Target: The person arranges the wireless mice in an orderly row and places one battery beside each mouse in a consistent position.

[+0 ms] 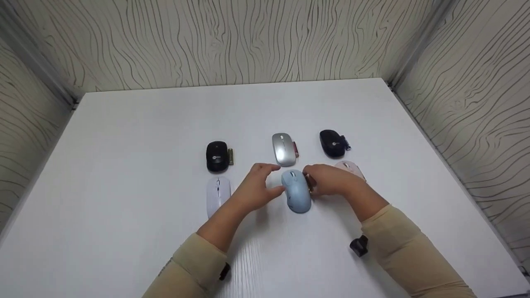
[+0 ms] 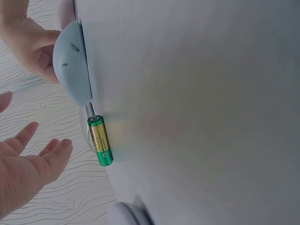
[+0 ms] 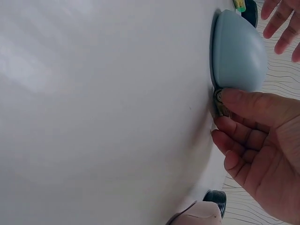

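Observation:
A light blue computer mouse point(image 1: 296, 192) lies on the white table between the two hands. My right hand point(image 1: 331, 179) is at its right side, thumb and forefinger pinching a small battery point(image 3: 220, 104) next to the mouse; the fingers cover most of that battery. To the left of the mouse hovers my left hand point(image 1: 258, 189), its thumb and fingers spread apart with nothing between them. The thumb tip is close to the mouse's left edge; whether it touches is unclear. In the left wrist view a green and gold battery point(image 2: 100, 140) lies on the table.
A silver mouse point(image 1: 284, 149), two black mice point(image 1: 217, 156) point(image 1: 332, 143) and their batteries lie farther back. A pale lavender mouse point(image 1: 218, 194) is partly behind the left forearm, a pink mouse point(image 1: 350, 169) behind the right. Wood-patterned panels point(image 1: 232, 45) border the table.

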Motion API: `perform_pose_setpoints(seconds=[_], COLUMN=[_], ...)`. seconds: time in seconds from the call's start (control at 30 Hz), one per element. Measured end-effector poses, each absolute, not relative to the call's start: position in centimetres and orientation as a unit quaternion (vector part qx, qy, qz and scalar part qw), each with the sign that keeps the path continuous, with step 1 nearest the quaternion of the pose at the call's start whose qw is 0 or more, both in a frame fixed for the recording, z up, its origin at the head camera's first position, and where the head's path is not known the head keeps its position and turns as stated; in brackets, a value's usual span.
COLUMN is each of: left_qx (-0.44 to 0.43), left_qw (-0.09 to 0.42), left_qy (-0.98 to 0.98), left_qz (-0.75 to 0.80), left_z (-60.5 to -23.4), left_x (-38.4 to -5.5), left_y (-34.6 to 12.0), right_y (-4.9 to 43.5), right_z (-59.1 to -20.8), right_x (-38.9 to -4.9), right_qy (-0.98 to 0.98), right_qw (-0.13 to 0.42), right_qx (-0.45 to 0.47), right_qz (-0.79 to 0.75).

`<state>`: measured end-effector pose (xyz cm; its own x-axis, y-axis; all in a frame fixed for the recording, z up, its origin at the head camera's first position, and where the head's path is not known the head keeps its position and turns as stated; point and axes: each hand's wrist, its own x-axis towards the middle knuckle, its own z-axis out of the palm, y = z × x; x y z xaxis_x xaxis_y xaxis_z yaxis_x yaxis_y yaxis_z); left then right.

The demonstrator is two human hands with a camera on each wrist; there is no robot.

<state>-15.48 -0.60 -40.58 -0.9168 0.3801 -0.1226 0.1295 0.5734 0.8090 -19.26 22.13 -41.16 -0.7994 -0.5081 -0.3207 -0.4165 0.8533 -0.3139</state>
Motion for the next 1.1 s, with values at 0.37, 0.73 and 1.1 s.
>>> perform_pose_setpoints(seconds=[0.37,0.73,1.1], left_qx=[0.145,0.14,0.103], left_qw=[0.14,0.137,0.141], left_qy=[0.877,0.882,0.882], left_qz=[0.436,0.43,0.438], left_z=[-40.5,-40.1,-39.5], left_x=[-15.6,-15.7,-15.6], left_y=[-0.8,-1.9,-3.5], right_y=[22.3,22.5,20.6], right_z=[-40.4,-39.7,-37.6], right_x=[-19.3,-19.8,-20.3], right_qy=[0.936,0.942,0.951], right_qw=[0.217,0.225,0.195], right_qx=[-0.235,-0.214,-0.213], right_qz=[-0.145,-0.123,-0.111])
